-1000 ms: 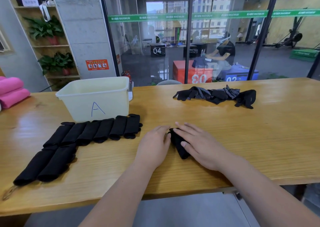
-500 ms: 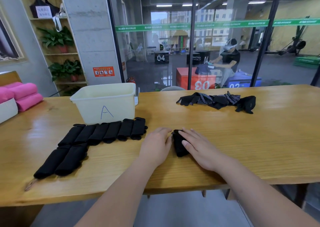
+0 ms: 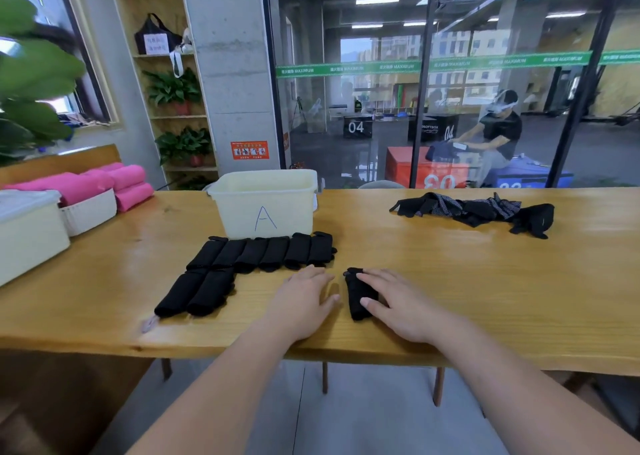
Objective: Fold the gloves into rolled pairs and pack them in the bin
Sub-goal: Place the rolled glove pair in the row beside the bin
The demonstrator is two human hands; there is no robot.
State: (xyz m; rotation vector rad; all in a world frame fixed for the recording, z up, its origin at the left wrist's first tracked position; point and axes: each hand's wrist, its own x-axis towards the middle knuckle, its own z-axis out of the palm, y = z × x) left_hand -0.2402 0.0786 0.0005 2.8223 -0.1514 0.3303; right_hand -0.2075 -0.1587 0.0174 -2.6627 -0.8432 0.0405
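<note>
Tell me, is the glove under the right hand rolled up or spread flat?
Rolled up: the glove is a narrow black bundle under the right hand.

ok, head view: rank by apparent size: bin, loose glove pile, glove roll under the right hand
1. bin
2. loose glove pile, wider but flatter
3. glove roll under the right hand, smallest despite being nearest

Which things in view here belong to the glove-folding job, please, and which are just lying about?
Job: glove roll under the right hand; finished glove rolls; unfolded glove pile; bin marked A.
Lying about: pink rolled towels; white basket; white lidded box; potted plants.
</note>
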